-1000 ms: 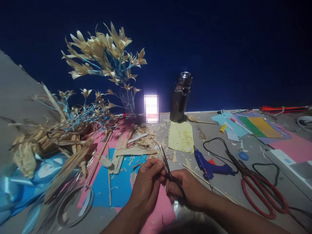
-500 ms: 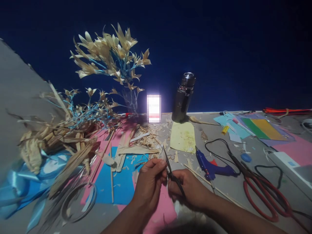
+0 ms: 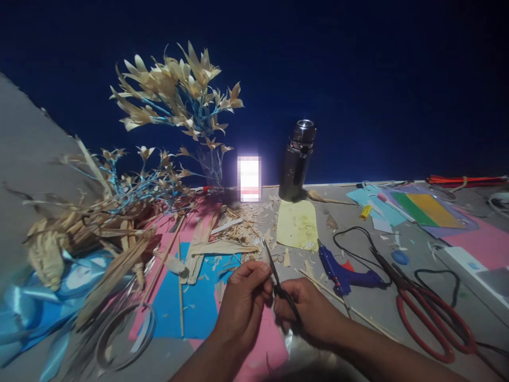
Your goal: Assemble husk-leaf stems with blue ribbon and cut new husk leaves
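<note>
Small dark scissors (image 3: 274,265) are in my right hand (image 3: 298,302), fingers wrapped round the handles, blades pointing up and away. Just left of the blades, my left hand (image 3: 248,286) pinches a small pale piece of dried husk (image 3: 265,257) between thumb and fingertips; most of it is hidden. The blade tips are close beside the left thumb. Beneath the hands lie pink sheet (image 3: 258,353) and a blue sheet (image 3: 199,302) scattered with trimmings. Beyond them is a heap of husk scraps (image 3: 240,228).
Husk flowers on blue stems (image 3: 191,101) and dried husks (image 3: 115,260) stand and lie at left, near a tape roll (image 3: 99,345). A flask (image 3: 296,164) stands at the back. On the right are a glue gun (image 3: 345,273), large red-handled shears (image 3: 421,313) and a bright blurred-out panel (image 3: 249,178) centre-back.
The view has shifted slightly, moving the background things a little left. Both hands keep nearly the same pose, with the scissors still beside the left fingertips.
</note>
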### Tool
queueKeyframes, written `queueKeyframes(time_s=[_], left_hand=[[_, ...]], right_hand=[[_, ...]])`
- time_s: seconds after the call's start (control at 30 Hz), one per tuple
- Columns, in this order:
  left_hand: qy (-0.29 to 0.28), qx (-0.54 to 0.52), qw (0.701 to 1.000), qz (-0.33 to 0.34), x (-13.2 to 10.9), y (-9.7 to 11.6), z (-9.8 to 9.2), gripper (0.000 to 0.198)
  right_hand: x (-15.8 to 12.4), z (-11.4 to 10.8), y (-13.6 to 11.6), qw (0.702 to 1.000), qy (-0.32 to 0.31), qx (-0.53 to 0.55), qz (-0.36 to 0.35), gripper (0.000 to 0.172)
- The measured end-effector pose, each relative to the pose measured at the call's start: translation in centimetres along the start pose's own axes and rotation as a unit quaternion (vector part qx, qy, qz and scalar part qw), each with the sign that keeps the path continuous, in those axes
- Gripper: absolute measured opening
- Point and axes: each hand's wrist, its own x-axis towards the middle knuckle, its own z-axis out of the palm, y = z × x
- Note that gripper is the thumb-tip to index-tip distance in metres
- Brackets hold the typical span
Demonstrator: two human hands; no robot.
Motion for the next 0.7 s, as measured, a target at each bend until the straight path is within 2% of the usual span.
queueKeyframes(time_s=[0.27, 0.43, 0.57, 0.7], left_hand=[[-0.006, 0.001, 1.0, -0.007, 0.0, 0.2, -0.1, 0.029], [-0.033, -0.013, 0.999, -0.016, -0.3, 0.4, 0.1, 0.023], [-0.086, -0.009, 0.995, -0.043, -0.4, 0.4, 0.2, 0.02], [-0.09, 0.038, 0.994, -0.038, -0.5, 0.4, 0.2, 0.018]], right_hand=[[0.0, 0.0, 0.1, 1.0, -0.01, 0.016, 0.008, 0.047], [0.1, -0.7, 0.0, 0.998, -0.028, 0.049, 0.002, 0.049], [0.1, -1.2, -1.0, 0.995, 0.023, 0.096, -0.02, 0.042], [0.0, -1.7, -2.1, 0.987, 0.085, 0.13, -0.044, 0.037]])
